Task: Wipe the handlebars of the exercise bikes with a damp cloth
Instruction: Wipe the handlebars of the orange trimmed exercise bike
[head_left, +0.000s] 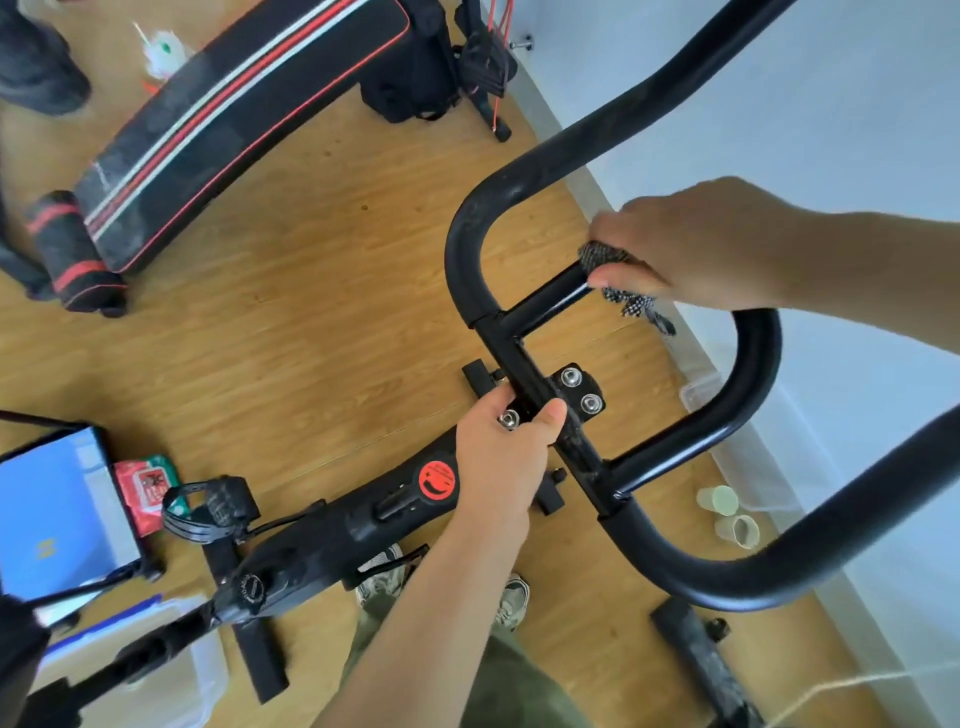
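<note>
Black curved handlebars (467, 228), glossy crossbar (545, 301), speckled cloth (602, 257) wrapped round it

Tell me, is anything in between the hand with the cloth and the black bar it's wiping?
Nothing visible is. The right hand presses the checkered cloth straight onto the short black bar of the handlebars. The left hand grips the centre stem, away from that spot.

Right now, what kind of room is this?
Probably a home gym or small workout room: an exercise bike on a wood floor, with a padded sit-up bench nearby. The right hand rubs a cloth on the handlebar.
</note>
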